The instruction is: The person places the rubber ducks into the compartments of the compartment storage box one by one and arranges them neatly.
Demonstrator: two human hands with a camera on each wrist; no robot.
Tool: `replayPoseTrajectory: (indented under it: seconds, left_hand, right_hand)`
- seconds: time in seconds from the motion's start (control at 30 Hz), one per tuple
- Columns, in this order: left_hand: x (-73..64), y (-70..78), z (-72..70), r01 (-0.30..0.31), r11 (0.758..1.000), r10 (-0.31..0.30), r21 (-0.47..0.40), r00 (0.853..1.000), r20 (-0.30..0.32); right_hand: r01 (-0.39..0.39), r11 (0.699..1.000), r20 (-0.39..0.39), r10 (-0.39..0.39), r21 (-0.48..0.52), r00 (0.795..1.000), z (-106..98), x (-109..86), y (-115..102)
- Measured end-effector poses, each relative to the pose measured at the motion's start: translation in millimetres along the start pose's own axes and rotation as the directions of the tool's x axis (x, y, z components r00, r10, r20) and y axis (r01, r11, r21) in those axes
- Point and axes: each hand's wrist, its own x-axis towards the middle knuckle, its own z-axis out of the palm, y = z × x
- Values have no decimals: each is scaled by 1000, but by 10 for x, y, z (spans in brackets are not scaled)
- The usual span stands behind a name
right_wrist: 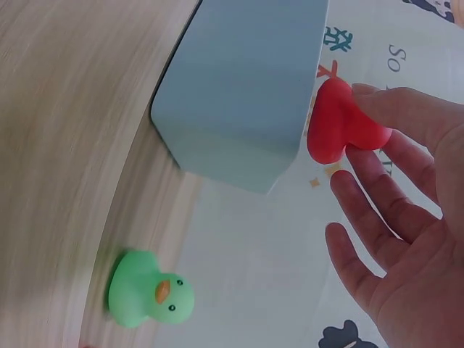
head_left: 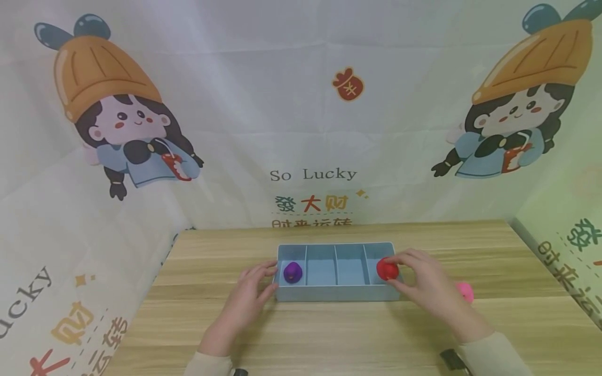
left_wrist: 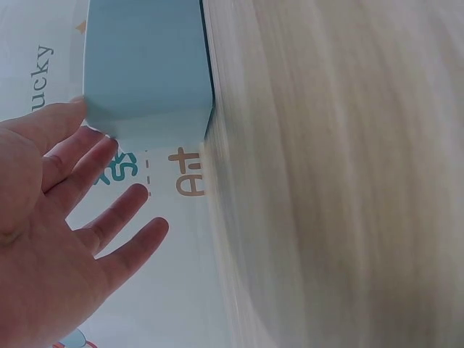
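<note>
A light blue box (head_left: pixel 336 293) with several compartments in a row lies across the table. My right hand (head_left: pixel 423 277) pinches a red rubber duck (right_wrist: pixel 337 123) between thumb and fingers, over the rightmost compartment. In the right wrist view the duck shows above the box's rim. My left hand (head_left: pixel 251 290) is at the box's left end, its thumb and index fingertip at the edge and the other fingers spread loosely. A purple duck (head_left: pixel 292 272) sits in the leftmost compartment. The two middle compartments hold nothing.
A pink toy (head_left: pixel 465 292) lies right of the box, partly behind my right forearm. The right wrist view shows a green rubber duck (right_wrist: pixel 148 290) on the wooden table (head_left: pixel 329 334). Printed cloth (head_left: pixel 400 130) hangs behind and along both sides.
</note>
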Motion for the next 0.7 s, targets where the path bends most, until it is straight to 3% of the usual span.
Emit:
replayPoseTrajectory:
  seconds: [0.3, 0.53, 0.7]
  left_hand:
    - [7, -16, 14, -8, 1000, 8, 7, 1000, -2]
    - [4, -6, 14, -7, 1000, 7, -2, 1000, -1]
    - [1, 5, 2, -2, 1000, 2, -2, 1000, -2]
  right_hand:
    - [25, 1000, -14, -25, 14, 1000, 53, 47, -47]
    - [-17, 999, 29, 16, 29, 999, 81, 86, -104]
    - [20, 999, 16, -21, 50, 1000, 136, 119, -131]
